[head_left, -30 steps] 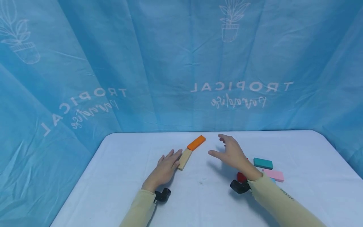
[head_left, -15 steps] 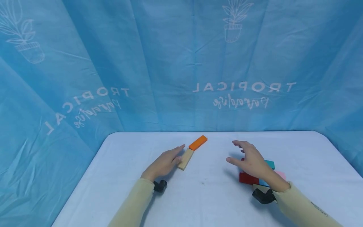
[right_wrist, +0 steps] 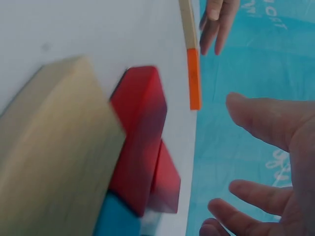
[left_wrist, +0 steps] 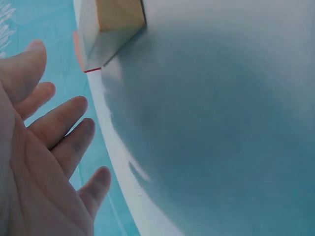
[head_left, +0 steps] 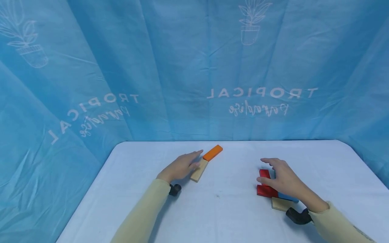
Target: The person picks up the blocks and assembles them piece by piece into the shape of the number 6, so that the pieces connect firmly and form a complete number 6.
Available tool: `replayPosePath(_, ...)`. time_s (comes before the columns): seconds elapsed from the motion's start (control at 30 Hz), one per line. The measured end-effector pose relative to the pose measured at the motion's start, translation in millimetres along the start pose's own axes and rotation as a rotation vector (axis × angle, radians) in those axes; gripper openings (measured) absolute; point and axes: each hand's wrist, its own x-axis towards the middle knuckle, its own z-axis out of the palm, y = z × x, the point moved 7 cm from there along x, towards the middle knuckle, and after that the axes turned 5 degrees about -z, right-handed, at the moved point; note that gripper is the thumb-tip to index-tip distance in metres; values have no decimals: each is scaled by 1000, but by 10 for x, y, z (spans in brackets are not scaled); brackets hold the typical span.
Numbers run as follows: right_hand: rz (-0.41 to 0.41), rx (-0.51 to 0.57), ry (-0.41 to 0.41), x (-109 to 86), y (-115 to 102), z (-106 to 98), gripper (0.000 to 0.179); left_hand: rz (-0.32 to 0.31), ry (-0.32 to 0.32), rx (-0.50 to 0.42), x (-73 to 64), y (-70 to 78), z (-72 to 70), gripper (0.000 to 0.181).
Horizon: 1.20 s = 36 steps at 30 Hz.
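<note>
A plain wooden block and an orange block lie end to end in a slanting line on the white table. My left hand hovers beside the wooden block, fingers extended and thumb overlapping it in the head view; the left wrist view shows an empty palm. Over the pile at the right is my right hand, fingers spread and holding nothing. Beneath and beside it are a red block, a second red block, a blue block and another wooden block. The hand mostly hides the pile's far side.
Blue cloth with white lettering hangs behind and to the left of the white-covered table. The table's back edge runs close behind the orange block. A black wrist camera juts out near the right-hand wooden block.
My right hand has moved right and toward me, from the middle of the table to over the pile. The left hand has lifted slightly off the wooden block. Both lined-up blocks stay put.
</note>
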Motion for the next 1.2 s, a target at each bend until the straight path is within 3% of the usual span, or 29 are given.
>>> replayPosePath(0.23, 51, -76, -49, -32, 107, 57, 84, 25, -16, 31, 96, -22, 40, 55)
replayPosePath(0.5, 30, -164, -70, -46, 146, 77, 81, 23, -48, 31, 151, -55, 96, 54)
replayPosePath(0.83, 29, -173, -73, -47, 184, 92, 78, 52, -53, 56, 176, 5, 90, 52)
replayPosePath(1.2, -2, -206, -51, -7, 196, 75, 67, 29, -55, 111, 222, 32, 134, 51)
